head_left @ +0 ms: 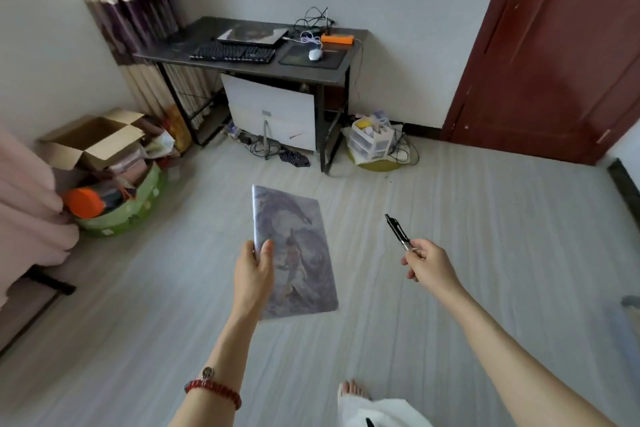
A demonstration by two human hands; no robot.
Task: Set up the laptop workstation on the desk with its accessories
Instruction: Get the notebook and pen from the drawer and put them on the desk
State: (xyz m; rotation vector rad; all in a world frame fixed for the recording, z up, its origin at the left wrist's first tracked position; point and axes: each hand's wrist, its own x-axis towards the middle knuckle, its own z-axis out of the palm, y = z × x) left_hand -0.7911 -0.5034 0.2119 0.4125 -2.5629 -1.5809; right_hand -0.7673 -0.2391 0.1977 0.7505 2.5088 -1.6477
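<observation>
glossy printed notebook cover point(298, 253), dark matt desk top point(173, 48), brown cardboard box point(93, 139), polished reddish wood door point(554, 45)

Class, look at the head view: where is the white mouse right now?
The white mouse sits on the dark mouse pad at the desk's right end, just right of the black keyboard and below the orange box.
</observation>
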